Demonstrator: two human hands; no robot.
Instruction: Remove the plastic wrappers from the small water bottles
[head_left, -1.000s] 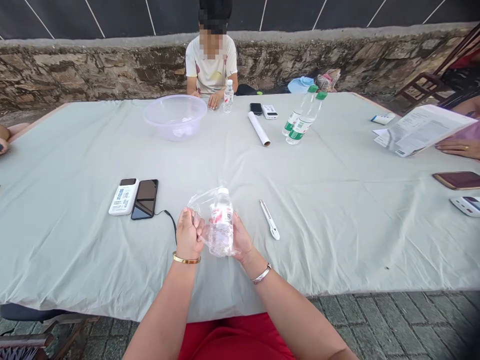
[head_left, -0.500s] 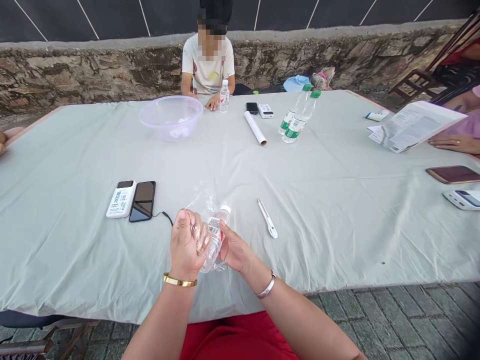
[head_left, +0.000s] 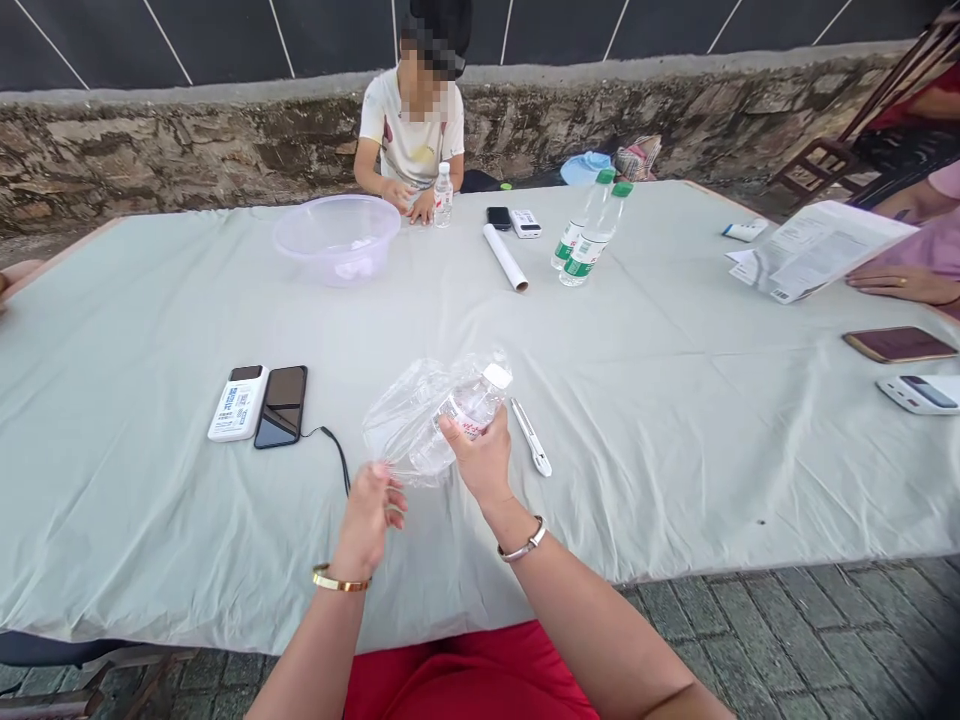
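My right hand (head_left: pixel 484 455) is wrapped round a clear plastic bottle (head_left: pixel 480 398) with a white cap and a red-and-white label, tilted up to the right. Thin clear plastic film (head_left: pixel 405 410) spreads about the bottle and to its left. At the film's lower left edge, my left hand (head_left: pixel 371 510) pinches it between thumb and finger, the other fingers curled loosely. A white utility knife (head_left: pixel 532 438) lies just right of the bottle. Left of my hands, a dark phone (head_left: pixel 282 405) with a strap lies against a white power bank (head_left: pixel 238 403).
Across the cloth-covered table (head_left: pixel 660 430) sits a person (head_left: pixel 412 130) beside a small bottle (head_left: pixel 443 196). A purple basin (head_left: pixel 337 240), a white roll (head_left: pixel 505 258) and two green-capped bottles (head_left: pixel 589 235) stand or lie farther back. Another person's hand (head_left: pixel 900 284) is by papers (head_left: pixel 821 250) at right.
My right hand has carried the bottle up and to the right, toward the knife. My left hand has drawn lower and away from the bottle, and the film now stretches out between them.
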